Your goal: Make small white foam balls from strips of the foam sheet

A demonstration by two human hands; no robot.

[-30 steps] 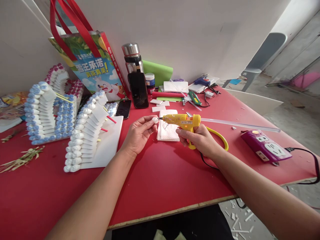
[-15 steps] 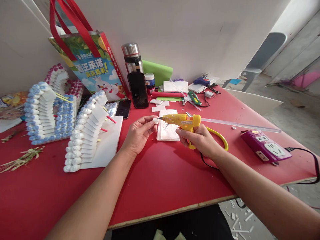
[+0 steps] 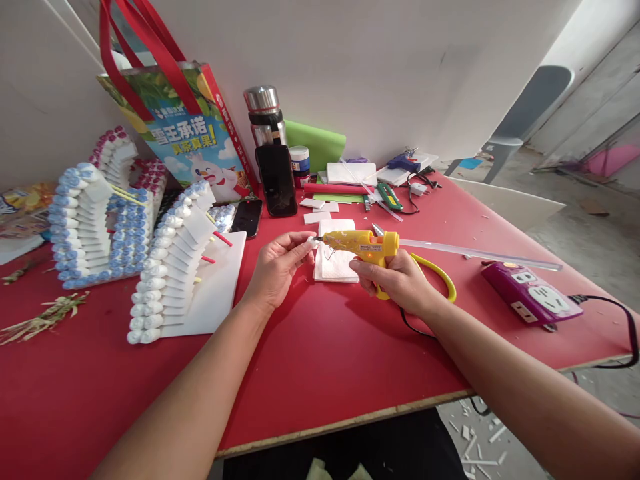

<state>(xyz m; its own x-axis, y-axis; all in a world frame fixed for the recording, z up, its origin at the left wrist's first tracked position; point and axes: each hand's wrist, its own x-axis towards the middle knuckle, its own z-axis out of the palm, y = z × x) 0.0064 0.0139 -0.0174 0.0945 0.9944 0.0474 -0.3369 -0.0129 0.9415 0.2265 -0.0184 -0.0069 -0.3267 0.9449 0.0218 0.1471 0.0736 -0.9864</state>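
Observation:
My right hand (image 3: pixel 397 280) grips a yellow hot glue gun (image 3: pixel 360 245) with a long clear glue stick (image 3: pixel 475 253) sticking out behind it. Its nozzle touches a small white foam piece (image 3: pixel 311 241) pinched in the fingers of my left hand (image 3: pixel 277 267). Both hands hover over the red table (image 3: pixel 310 353), just above a white foam sheet (image 3: pixel 335 263). To the left stands a white foam stair model (image 3: pixel 173 267) edged with rolled white pieces.
A purple power strip (image 3: pixel 530 293) lies at the right with a black cable. Behind are a dark phone (image 3: pixel 247 217), a black case (image 3: pixel 276 179), a steel flask (image 3: pixel 263 113), a printed bag (image 3: pixel 190 133), foam scraps, and a blue-white foam model (image 3: pixel 95 227).
The glue gun and my right hand have shifted slightly left, so the nozzle is pressed closer onto the white piece. My left hand has barely moved.

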